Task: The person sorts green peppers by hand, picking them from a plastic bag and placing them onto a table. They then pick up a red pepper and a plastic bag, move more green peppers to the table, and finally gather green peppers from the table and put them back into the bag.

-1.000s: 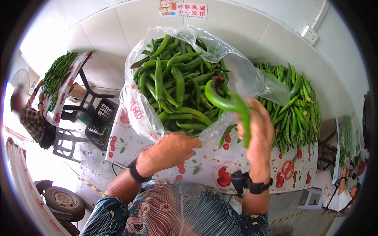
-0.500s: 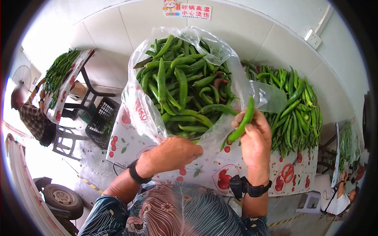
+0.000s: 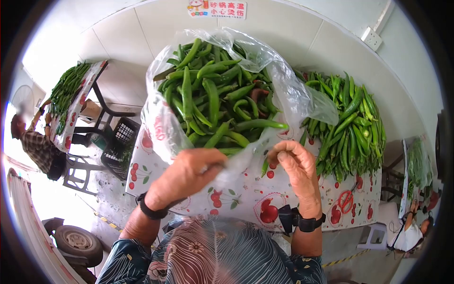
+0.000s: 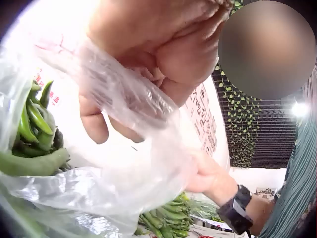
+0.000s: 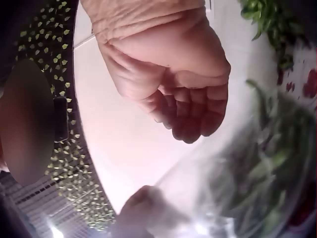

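A clear plastic bag [image 3: 158,137] full of green peppers [image 3: 213,102] stands on the table. At its near rim the left hand [image 3: 187,175] pinches the plastic; in the left wrist view, the film [image 4: 133,99] runs between the thumb and fingers of that hand [image 4: 153,49]. Just right of the bag's near edge is the right hand [image 3: 300,177], holding nothing, its fingers loosely bent. The right wrist view shows this hand [image 5: 168,74] with an empty palm. A single pepper [image 3: 265,166] lies near its fingertips.
A heap of peppers [image 3: 352,128] lies right of the bag, with red scissors [image 3: 345,202] in front. A wall stands behind the table. At the left are a black crate [image 3: 120,144] and a person [image 3: 38,149] at another table.
The pepper in the right hand has been let go, and another pepper now lies near the bag's front. The left hand has moved left and up, drawing the bag's rim.
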